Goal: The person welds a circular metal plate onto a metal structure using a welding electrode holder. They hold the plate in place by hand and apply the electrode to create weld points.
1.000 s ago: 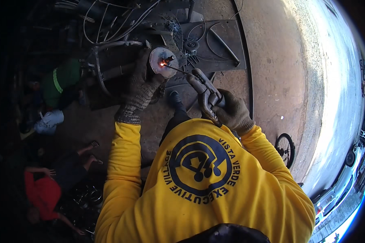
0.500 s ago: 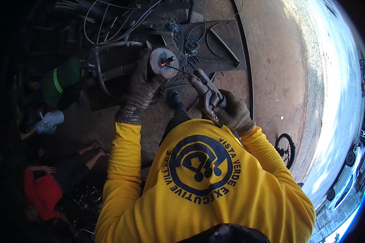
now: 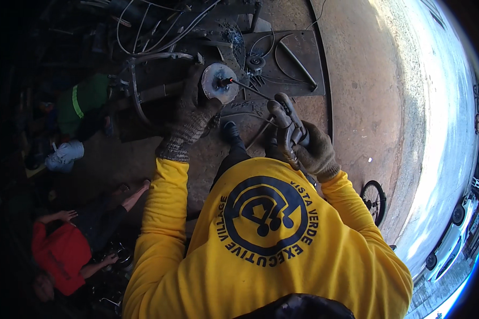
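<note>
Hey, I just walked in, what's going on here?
Someone in a yellow shirt has gloved hands at a round metal disc. The right hand grips a clamp-like holder carrying a thin rod; a small orange glow shows at its tip, by the disc's short stub. The left hand is at the disc's edge, its fingers partly hidden.

1. Round grey metal disc (image 3: 212, 89): dull, blotchy.
2. Brown knitted gloves (image 3: 188, 117): rough cloth.
3. Grey metal rod holder (image 3: 285, 123): a bit shiny.
4. Yellow long-sleeved shirt (image 3: 324, 239): matt cloth.
5. Flat dark plate (image 3: 310, 47), far: dull metal.
</note>
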`<act>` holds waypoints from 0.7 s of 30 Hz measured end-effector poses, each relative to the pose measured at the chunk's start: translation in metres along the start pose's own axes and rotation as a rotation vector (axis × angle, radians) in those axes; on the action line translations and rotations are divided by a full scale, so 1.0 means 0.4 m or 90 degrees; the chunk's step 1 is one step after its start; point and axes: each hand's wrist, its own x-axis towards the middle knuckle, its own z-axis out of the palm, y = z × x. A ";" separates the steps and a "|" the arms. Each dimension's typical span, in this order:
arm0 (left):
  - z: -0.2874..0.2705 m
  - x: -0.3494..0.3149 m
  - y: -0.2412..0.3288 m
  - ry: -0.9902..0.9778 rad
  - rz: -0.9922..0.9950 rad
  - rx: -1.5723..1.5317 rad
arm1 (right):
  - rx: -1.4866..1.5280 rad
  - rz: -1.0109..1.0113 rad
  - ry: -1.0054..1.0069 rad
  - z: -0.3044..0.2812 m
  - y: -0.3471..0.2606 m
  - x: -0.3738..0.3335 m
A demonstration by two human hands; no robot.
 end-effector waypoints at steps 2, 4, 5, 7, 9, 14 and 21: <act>0.001 0.006 0.014 -0.012 -0.044 -0.040 | 0.012 -0.018 0.028 -0.007 0.013 -0.002; 0.008 0.007 0.024 -0.007 -0.077 -0.101 | 0.015 -0.025 0.054 -0.013 0.022 -0.003; 0.014 0.006 0.028 0.003 -0.088 -0.141 | 0.041 -0.017 0.075 -0.013 0.030 -0.005; 0.016 0.001 0.010 0.012 -0.098 -0.215 | 0.094 -0.003 0.114 -0.010 0.041 -0.011; 0.015 -0.005 -0.042 0.014 -0.096 -0.281 | 0.097 0.001 0.133 -0.015 0.041 -0.008; 0.021 -0.013 0.020 0.055 -0.171 -0.425 | 0.115 0.038 0.156 -0.030 0.093 -0.023; 0.027 -0.034 -0.005 0.080 -0.145 -0.621 | 0.180 0.033 0.152 -0.041 0.105 -0.034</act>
